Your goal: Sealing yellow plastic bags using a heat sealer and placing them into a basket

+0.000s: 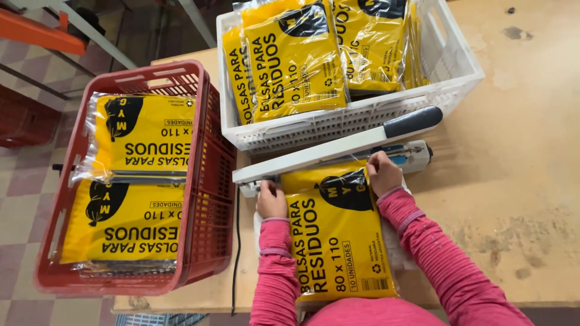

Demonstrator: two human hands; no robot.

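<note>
A worn, stained wooden table [519, 151] carries everything. Just beyond the hands lies a white heat sealer [338, 151] with a dark handle, its arm raised. Past it sits a white crate [362, 118]. A yellow packet [338, 241] lies between the hands. A red crate [205, 181] stands left of the left hand, at the table's edge.

Pink ribbed long sleeves, snug cuffs, both arms.

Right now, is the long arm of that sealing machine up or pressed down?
Up. The sealer arm slants above its base, with a gap underneath where both hands hold the end of the yellow packet.
</note>
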